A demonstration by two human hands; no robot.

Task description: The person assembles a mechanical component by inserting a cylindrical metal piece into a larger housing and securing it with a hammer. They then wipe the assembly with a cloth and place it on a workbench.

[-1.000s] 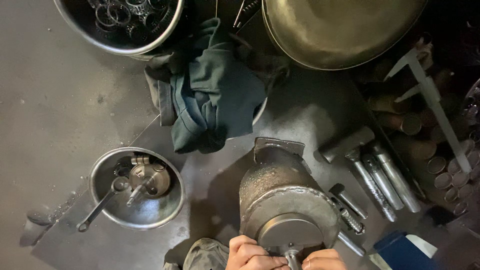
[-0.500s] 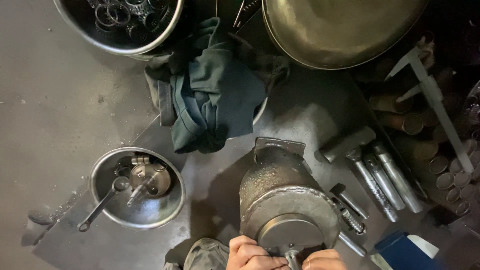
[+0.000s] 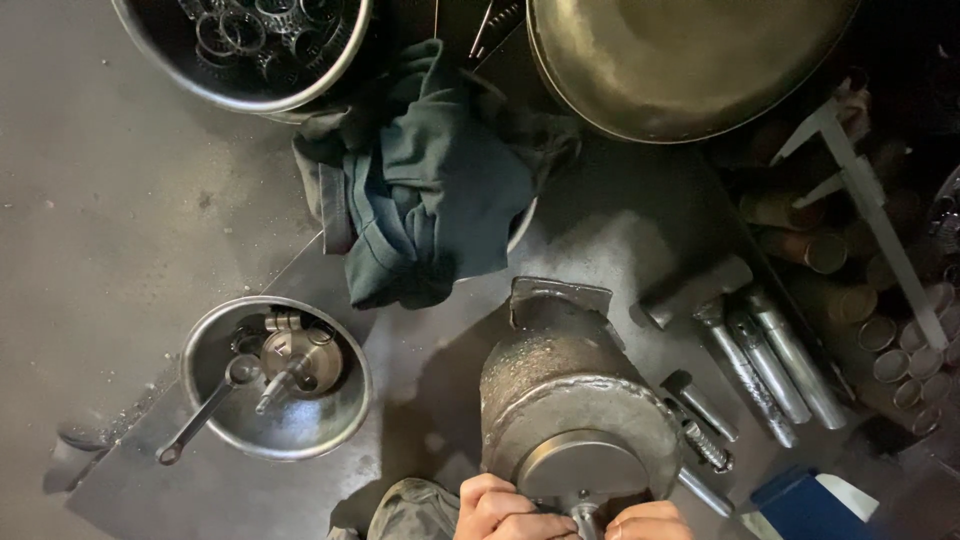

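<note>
Surface: a dark grey metal desk [image 3: 120, 230], scuffed and stained, is filling the whole view from above; no wall or window is showing. A flat steel plate [image 3: 420, 400] is lying on it, its edge running diagonally at the left. Light is falling from above, glinting on the plate at upper right and casting soft shadows leftward. The right margin is sinking into darkness.

1. Two of my hands: left hand [image 3: 500, 512], right hand [image 3: 648, 522].
2. One welded steel drum [image 3: 570, 400].
3. Two small metal bowls: [image 3: 200, 345], [image 3: 330, 60].
4. One big pan [image 3: 680, 60].
5. One green rag [image 3: 430, 180].
6. One caliper [image 3: 870, 200].
</note>
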